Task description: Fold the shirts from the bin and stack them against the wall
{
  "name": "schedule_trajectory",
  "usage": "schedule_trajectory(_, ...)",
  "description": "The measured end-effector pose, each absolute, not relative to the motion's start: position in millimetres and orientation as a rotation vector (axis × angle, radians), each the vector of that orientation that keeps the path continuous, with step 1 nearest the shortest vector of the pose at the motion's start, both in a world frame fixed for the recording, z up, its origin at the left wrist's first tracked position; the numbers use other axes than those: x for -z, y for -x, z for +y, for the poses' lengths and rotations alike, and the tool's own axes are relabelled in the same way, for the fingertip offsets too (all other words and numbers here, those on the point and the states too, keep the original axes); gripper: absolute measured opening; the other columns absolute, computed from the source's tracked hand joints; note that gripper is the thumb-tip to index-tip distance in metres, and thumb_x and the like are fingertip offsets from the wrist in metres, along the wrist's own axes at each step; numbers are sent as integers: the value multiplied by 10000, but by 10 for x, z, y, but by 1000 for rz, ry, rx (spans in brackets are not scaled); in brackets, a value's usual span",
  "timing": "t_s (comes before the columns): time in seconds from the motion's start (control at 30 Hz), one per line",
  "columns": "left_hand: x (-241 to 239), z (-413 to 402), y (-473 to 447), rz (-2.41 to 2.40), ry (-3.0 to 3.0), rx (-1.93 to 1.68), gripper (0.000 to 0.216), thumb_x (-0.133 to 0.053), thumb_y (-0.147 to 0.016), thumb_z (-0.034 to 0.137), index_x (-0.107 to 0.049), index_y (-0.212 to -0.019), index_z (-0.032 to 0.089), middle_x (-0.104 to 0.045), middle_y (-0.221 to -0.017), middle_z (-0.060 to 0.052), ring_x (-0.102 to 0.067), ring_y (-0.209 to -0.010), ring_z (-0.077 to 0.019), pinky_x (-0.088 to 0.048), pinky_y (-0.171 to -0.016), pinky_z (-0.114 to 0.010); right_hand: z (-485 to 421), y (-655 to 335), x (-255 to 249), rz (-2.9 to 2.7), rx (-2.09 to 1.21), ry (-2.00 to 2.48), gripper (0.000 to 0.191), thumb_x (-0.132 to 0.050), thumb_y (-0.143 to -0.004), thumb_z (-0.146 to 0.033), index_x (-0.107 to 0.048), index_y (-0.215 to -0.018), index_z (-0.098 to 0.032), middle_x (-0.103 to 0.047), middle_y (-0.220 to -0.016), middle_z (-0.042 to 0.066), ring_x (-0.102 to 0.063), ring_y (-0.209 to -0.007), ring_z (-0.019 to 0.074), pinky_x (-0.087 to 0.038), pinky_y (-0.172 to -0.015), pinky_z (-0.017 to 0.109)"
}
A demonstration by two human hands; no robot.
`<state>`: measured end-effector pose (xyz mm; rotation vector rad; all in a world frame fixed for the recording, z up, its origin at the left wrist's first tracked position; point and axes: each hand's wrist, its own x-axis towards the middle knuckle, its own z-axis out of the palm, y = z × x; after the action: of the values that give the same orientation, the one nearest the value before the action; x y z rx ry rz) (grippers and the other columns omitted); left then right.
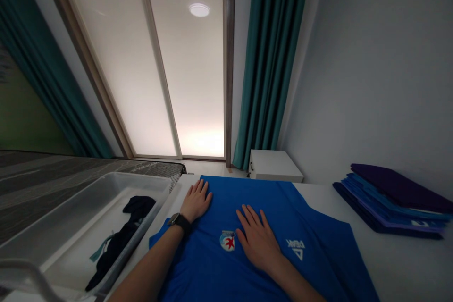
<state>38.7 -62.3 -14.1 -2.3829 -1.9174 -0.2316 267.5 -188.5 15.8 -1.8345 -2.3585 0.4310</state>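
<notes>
A blue sports shirt (283,207) with a round badge and a white logo lies spread flat on a white table (399,264). My left hand (195,200), a dark watch on its wrist, lies flat on the shirt's left edge, fingers stretched out and together. My right hand (256,238) rests palm down on the middle of the shirt just right of the badge, its fingers spread. Neither hand holds anything.
A clear plastic bin (71,226) at the left holds a dark garment (122,236). A stack of folded blue and purple clothes (396,203) sits at the right by the wall. A small white cabinet (274,166), teal curtains and a window stand behind the table.
</notes>
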Motion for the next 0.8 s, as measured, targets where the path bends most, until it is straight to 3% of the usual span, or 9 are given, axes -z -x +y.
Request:
schedule_trajectory(0.23, 141, -621, -391, -1921, 2389, 231, 572, -293, -975, 447, -380, -1456, 149, -324, -1541, -98, -257, -1433, -245, -201, -1171, -441, -1580, -2614, -334, -2363, -346, 1803, 534, -293, -952, -414, -488, -1395, -187, -436, -1469, 113, -351, -1366, 276, -192, -1145, 452)
schedule_trajectory(0.5, 143, -644, -392, -1934, 2411, 293, 586, -291, -969, 464, -384, -1455, 152, -329, -1537, -103, -254, -1434, -250, -206, -1166, -443, -1010, -2505, -167, -2400, -257, 1721, 600, -229, -964, -462, -306, -1496, -196, -150, -1598, 46, -60, -1468, 220, -11, -1174, 432)
schedule_trajectory(0.8, 78, -671, -452, -1902, 2412, 318, 562, -327, -970, 420, -401, -1436, 114, -348, -1525, -131, -261, -1430, -260, -185, -1177, -447, -970, -2510, -4, -2457, -347, 1751, 635, -144, -971, -523, -213, -1521, -214, -111, -1600, 40, -31, -1469, 199, 44, -1167, 447)
